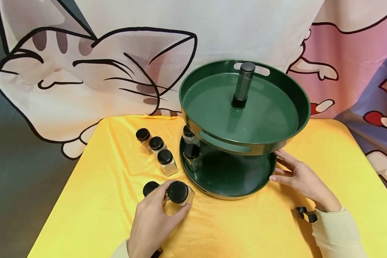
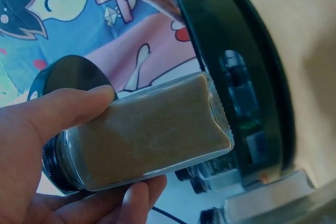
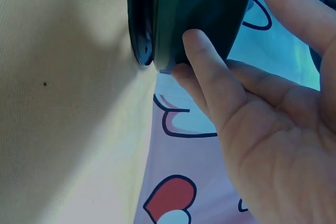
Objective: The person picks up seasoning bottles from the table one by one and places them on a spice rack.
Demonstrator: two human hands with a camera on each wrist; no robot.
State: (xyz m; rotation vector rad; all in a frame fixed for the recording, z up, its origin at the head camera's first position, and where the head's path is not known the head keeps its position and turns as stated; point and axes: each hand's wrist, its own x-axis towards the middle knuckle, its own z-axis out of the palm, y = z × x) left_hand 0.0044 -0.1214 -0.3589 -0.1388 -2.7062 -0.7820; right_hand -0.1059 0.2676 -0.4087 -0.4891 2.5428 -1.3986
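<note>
My left hand [image 1: 153, 216] grips a square glass spice jar [image 2: 149, 135] with a black lid and brown powder inside. It is just left of a two-tier green turntable rack. At the rack's right side, my right hand [image 1: 304, 179] touches the lower tray [image 1: 232, 179] with its fingers extended. In the right wrist view, fingertips [image 3: 194, 38] rest against the tray's side wall. Two jars, one of them a black-lidded jar [image 1: 192, 157], stand on the left of the lower tray. The upper tray [image 1: 267, 107] has a central post [image 1: 245, 82] and holds nothing.
Left of the rack stand several more black-lidded jars, such as the jar [image 1: 167, 163]; another jar [image 1: 149, 187] is partly hidden behind my left hand. A yellow cloth [image 1: 93, 200] covers the table. Behind it hangs a cartoon-printed curtain [image 1: 132, 14].
</note>
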